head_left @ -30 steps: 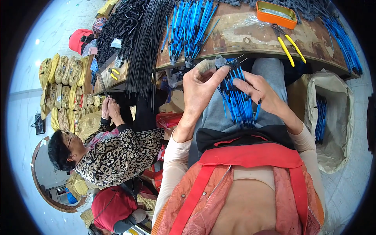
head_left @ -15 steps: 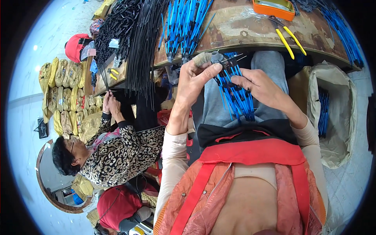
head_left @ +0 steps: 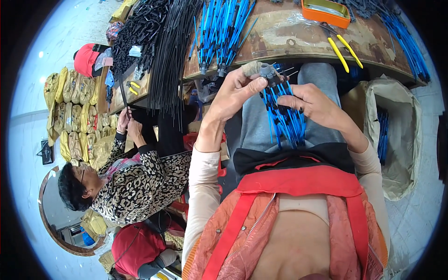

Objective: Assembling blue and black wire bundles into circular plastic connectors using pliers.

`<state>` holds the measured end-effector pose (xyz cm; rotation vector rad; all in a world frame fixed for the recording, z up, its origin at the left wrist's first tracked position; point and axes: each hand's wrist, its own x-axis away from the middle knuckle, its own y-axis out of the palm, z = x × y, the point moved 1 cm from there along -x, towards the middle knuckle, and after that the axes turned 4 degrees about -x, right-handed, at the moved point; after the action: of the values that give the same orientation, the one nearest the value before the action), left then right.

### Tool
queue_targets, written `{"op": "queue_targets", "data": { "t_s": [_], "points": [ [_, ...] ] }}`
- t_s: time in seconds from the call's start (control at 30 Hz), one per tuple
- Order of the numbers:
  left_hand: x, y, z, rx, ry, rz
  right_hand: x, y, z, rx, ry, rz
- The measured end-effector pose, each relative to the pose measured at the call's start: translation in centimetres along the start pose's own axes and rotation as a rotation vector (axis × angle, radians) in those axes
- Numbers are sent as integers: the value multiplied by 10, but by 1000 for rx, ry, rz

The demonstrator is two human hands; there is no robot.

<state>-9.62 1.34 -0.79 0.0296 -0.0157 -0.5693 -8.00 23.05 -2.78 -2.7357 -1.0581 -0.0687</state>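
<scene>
Over my lap hangs a folded umbrella frame, with blue ribs, black joints and a grey hub at its upper end. My left hand pinches the frame just below the hub, thumb in front; tape wraps one of its fingers. On the other side, my right hand closes on the upper ribs, its thumb across the front and its other fingers partly hidden. Thin metal wires stick out to the right near the hub. The ribs' lower ends spread toward my waist.
The wooden bench ahead holds blue umbrella frames, yellow-handled pliers, an orange box and black rods. A paper-lined bin stands right. At left sits a co-worker, hands on dark rods.
The hub has come slightly down and right and tilted, with my left hand following. My right hand keeps its grip with little shift. The co-worker's hands have moved slightly left and down.
</scene>
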Motion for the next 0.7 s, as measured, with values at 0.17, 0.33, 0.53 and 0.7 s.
{"op": "queue_targets", "data": {
  "t_s": [0.17, 0.33, 0.53, 0.7],
  "points": [
    [8, 9, 3, -26, 10, 105, -1, 4, -6, -55, -62, 20],
    [12, 36, 12, -469, 117, 386, -8, 9, 0, -34, -101, 44],
    [16, 39, 9, -208, 21, 483, -7, 32, 3, -47, -126, 290],
    [10, 31, 3, -44, 81, 372, 5, 35, -8, 58, -37, 355]
  ]
}}
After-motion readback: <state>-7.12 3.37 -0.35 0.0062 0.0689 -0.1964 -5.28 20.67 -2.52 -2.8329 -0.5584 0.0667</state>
